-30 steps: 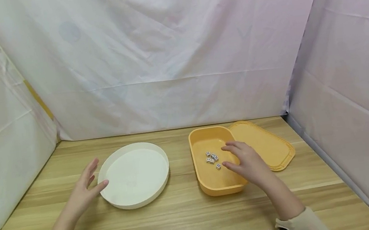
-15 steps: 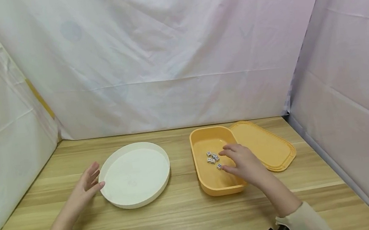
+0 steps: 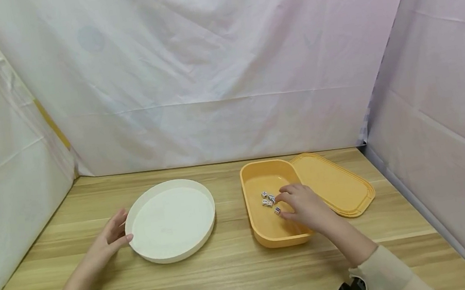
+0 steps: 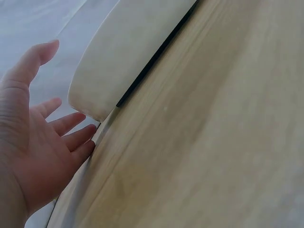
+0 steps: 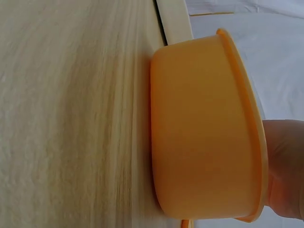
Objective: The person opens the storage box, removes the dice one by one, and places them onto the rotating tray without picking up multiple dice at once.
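Observation:
A round white tray (image 3: 173,221) with a low rim lies on the left of the wooden table. Beside its left edge is my left hand (image 3: 103,245), with thumb and fingers spread around the tray's side; the left wrist view shows the palm (image 4: 45,156) holding nothing. Several white dice (image 3: 269,203) lie inside an orange plastic box (image 3: 272,230). My right hand (image 3: 304,206) reaches over the box's right rim, thumb and fingers parted near the closest die (image 3: 277,211). The box's outer wall (image 5: 204,133) hides those fingers in the right wrist view.
An orange lid (image 3: 335,185) lies flat to the right of the box, partly behind it. Whitish cloth (image 3: 205,70) hangs at the back and both sides of the table. Bare wood (image 3: 226,199) separates the tray from the box.
My right hand has lowered into the box, bringing the thumb and fingers closer to the dice. My left hand has dropped slightly beside the tray. Tray, box and lid stay in place.

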A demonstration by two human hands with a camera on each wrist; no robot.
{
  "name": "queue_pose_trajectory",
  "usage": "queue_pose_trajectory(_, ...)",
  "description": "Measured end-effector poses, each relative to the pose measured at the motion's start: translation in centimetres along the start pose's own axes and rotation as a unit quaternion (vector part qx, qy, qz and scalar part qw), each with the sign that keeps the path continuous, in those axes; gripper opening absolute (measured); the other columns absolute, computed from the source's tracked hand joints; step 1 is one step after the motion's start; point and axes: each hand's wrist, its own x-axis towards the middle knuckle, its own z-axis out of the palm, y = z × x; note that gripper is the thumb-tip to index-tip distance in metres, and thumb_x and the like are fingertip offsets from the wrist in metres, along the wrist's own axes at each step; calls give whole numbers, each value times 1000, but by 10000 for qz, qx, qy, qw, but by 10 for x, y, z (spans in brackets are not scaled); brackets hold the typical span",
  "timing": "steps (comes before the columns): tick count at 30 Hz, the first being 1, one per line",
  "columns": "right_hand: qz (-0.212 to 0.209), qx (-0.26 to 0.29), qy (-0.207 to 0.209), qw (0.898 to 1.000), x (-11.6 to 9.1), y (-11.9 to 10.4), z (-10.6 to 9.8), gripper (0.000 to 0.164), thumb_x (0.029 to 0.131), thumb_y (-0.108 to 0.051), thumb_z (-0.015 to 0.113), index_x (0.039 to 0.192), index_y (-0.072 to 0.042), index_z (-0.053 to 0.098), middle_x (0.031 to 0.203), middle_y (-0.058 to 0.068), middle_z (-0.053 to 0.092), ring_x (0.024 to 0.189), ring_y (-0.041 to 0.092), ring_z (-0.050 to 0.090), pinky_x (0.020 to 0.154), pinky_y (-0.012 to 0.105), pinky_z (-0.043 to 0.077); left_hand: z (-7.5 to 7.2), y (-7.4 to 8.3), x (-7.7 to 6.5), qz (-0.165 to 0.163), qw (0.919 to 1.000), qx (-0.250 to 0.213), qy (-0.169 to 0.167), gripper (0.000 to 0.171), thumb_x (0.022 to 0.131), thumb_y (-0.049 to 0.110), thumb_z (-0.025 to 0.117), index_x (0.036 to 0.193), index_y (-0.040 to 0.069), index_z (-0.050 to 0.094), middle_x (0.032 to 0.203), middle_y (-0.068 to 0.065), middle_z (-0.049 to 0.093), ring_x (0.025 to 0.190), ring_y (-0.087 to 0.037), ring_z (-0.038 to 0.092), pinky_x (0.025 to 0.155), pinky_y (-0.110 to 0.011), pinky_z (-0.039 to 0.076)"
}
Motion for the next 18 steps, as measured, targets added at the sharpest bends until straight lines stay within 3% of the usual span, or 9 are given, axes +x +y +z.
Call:
queue_pose_trajectory(5,-2,-176,-210,9996,2,1,3,27,79,-25,79,103,-14,71,117,12,61,113,33,51,93,53,39,-1,-3,-1,-97,9999,36,-41,73,96,10,56,152,0,11,150,-30,21,128,-42,34,87,-8,34)
queue_pose_trajectory(11,-30,-345,-451,9984,3,3,7,28,79,-25,80,104,-15,72,114,9,61,110,32,52,92,52,41,-1,-5,-2,-108,9998,-129,-115,72,95,10,58,151,-3,14,149,-31,23,118,1,41,87,-9,34)
queue_pose_trajectory(18,-76,-399,-547,9977,8,3,11,27,77,-25,80,101,-15,72,111,9,61,109,32,52,93,52,39,-4,-9,-3,-87,9990,-347,-267,72,94,7,59,150,-4,15,148,-33,23,116,8,38,88,-10,35)
